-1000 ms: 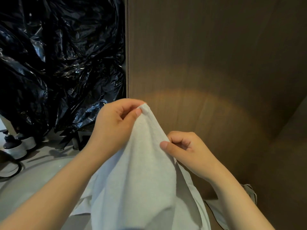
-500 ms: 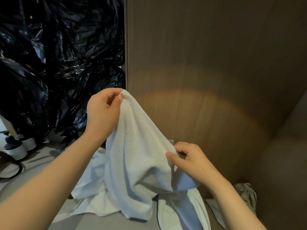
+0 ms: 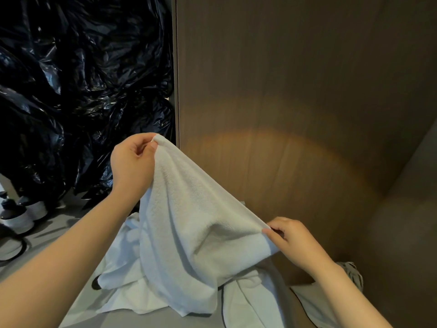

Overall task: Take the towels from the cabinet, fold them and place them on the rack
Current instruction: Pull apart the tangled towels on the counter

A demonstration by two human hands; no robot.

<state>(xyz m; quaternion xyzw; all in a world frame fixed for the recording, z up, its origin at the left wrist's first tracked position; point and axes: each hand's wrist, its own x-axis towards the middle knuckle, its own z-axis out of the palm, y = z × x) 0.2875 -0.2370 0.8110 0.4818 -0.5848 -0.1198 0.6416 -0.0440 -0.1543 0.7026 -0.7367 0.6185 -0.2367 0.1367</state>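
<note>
Dim, warm glow arc on wood panel (image 3: pixel 295 162); wide-angle edge bending.

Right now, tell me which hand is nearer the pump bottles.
Left. The left hand pinches a raised corner of the white towel, right of the pump bottles; the right hand pinches its edge farther right, by the wood panel.

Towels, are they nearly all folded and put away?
Not nearly. Done: towels are out, since a white pile lies crumpled on the grey counter. In hand: the left hand and right hand each pinch an edge of one towel, spreading it out, no fold made yet. Left: folding this one and the pile, then the rack, which isn't in view.
</note>
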